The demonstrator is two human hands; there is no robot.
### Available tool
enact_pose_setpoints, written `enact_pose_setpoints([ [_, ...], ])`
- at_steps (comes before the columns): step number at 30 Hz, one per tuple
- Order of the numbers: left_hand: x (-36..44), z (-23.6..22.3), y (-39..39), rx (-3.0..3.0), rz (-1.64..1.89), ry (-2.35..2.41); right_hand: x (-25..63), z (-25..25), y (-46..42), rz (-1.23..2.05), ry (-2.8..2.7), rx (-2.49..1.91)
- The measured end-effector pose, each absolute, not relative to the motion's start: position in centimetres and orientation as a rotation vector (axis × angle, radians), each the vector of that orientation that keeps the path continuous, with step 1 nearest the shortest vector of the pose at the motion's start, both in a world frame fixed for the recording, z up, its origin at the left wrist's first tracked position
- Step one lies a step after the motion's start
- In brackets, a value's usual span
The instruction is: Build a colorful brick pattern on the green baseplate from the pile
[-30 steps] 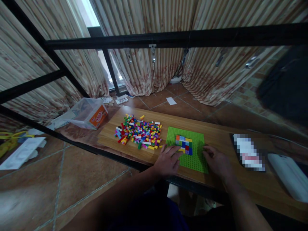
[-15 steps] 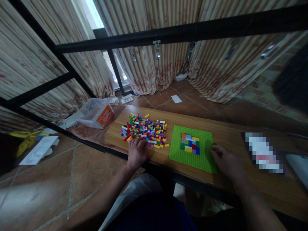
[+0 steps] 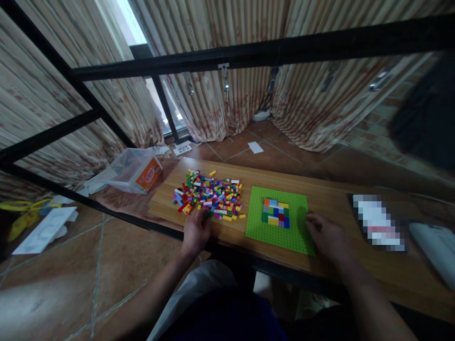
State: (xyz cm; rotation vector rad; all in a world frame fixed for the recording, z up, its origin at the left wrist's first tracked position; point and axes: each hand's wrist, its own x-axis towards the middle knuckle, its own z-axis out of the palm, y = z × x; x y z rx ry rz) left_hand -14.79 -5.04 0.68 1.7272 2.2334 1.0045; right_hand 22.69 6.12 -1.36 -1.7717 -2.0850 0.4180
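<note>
A green baseplate [image 3: 277,234] lies on the wooden table [image 3: 330,199] and carries a small square patch of coloured bricks [image 3: 275,212]. To its left spreads a pile of loose coloured bricks [image 3: 209,194]. My left hand [image 3: 195,232] rests at the near edge of that pile, its fingertips curled in among the bricks; what they hold is hidden. My right hand [image 3: 327,237] lies on the table against the baseplate's right edge, fingers bent and touching the plate.
A clear plastic box with an orange label [image 3: 133,170] lies on its side left of the table. A blurred dark item [image 3: 378,222] and a white object [image 3: 433,253] sit at the right. Black metal bars [image 3: 249,49] cross overhead. Papers lie on the tiled floor.
My left hand left the baseplate and moved left to the brick pile, where it now stays. The right hand has kept its place at the plate's right edge.
</note>
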Motion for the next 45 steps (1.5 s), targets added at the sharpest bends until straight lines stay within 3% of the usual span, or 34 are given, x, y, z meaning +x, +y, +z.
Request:
enact_pose_setpoints([
  [12, -7.9, 1.4, -4.9, 1.759, 1.04, 1.577, 20.9, -0.6, 5.5, 0.315, -1.934, -1.514],
  [23, -4.3, 2.8, -3.2, 1.591, 0.908, 1.434, 14.8, 2.8, 0.4, 0.904, -2.129, -0.947],
  [33, -3.1, 2.4, -1.8, 1.617, 0.941, 1.423, 15.6, 2.7, 2.0, 0.944, -2.137, -1.031],
  [40, -2.7, 2.7, 1.4, 1.743, 1.046, 1.559, 18.4, 0.6, 6.5, 0.622, -1.922, -1.388],
  [45, -2.9, 2.5, 4.8, 1.902, 1.019, 1.656, 18.6, -0.3, 8.7, 0.554, -1.92, -1.394],
])
